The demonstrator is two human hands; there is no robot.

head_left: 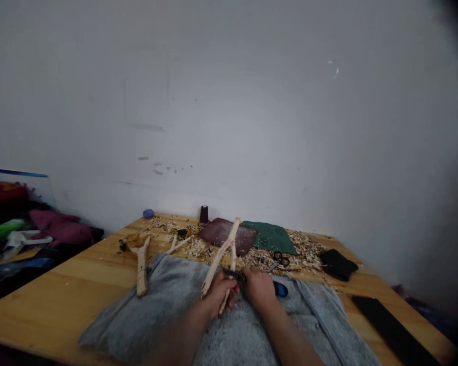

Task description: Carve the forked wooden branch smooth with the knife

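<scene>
Well, from my remote seat I see the left hand (218,295) closed around the lower part of a pale forked branch (223,251), which slants up and away over the grey towel (168,300). The right hand (258,287) sits just beside it, curled shut on a dark tool (234,275) whose tip touches the branch just above the left hand's fingers; a blue end shows past the fist. Both hands rest low over the towel on the wooden table (61,290). Wood shavings (301,249) lie beyond them, and a second stick (141,269) lies well to the left.
</scene>
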